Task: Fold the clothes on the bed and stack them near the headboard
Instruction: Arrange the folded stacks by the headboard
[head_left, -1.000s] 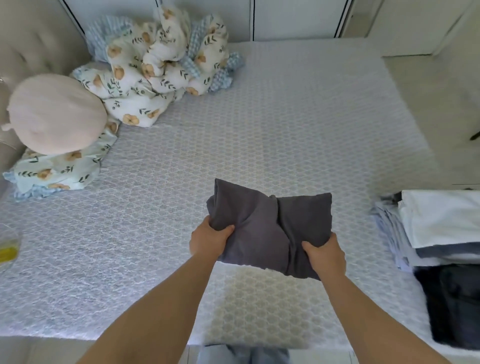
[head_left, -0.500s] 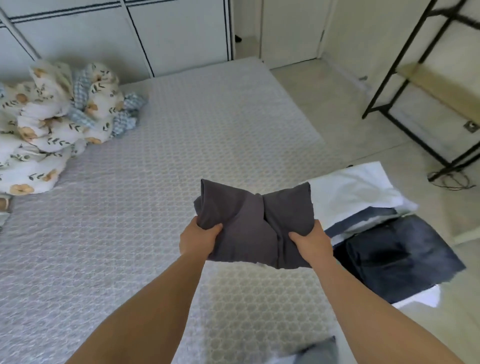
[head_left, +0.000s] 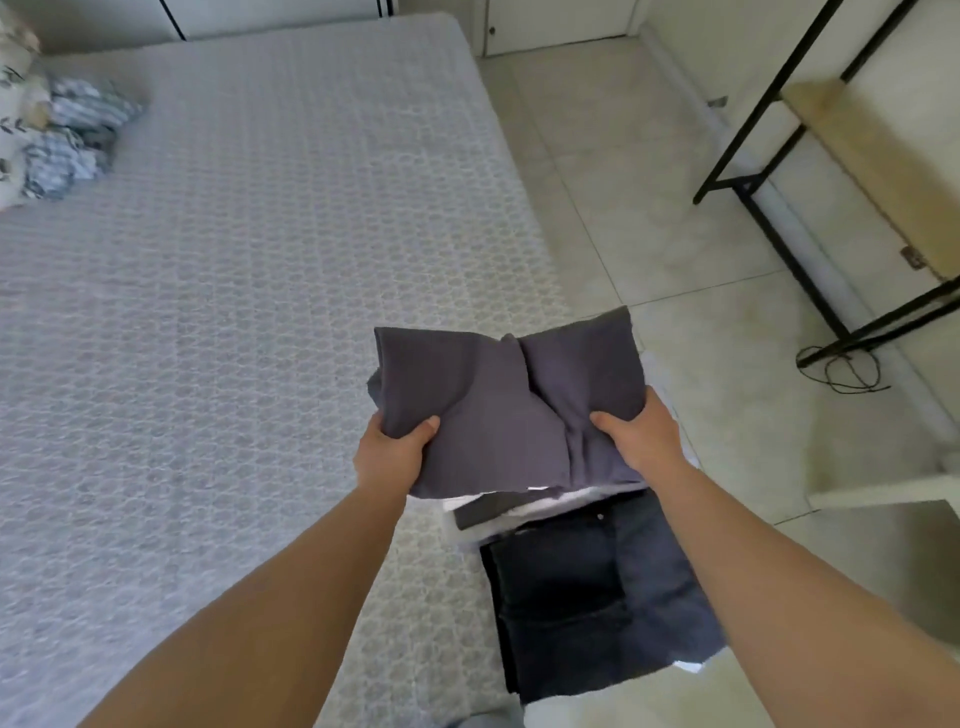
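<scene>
You are holding one folded dark grey garment (head_left: 506, 410), soft matte knit, roughly rectangular with a crease running down its middle. Your left hand (head_left: 392, 452) is gripping its 8 o'clock corner, thumb curled over the top; your right hand (head_left: 641, 439) is pinching the 4 o'clock edge the same way. The garment is hanging just above a stack of folded clothes (head_left: 519, 506) at the bed's 5 o'clock corner, white and grey layers peeking out beneath it. Just beside that stack, towards 6 o'clock, one pair of folded dark jeans (head_left: 587, 592) is lying flat, stiff denim with a stitched pocket.

The bed (head_left: 234, 260) is wearing a pale grey cover quilted in small rings. At 10 o'clock one crumpled floral and checked quilt (head_left: 47, 135) is bunching at the frame's edge. At 2 o'clock one black metal rack (head_left: 769, 171) is standing on glossy floor tiles (head_left: 649, 234).

Compared with half a second ago, the garment has moved rightward over the stack, now covering most of the white piece, and the view has swung right, leaving less quilt showing.
</scene>
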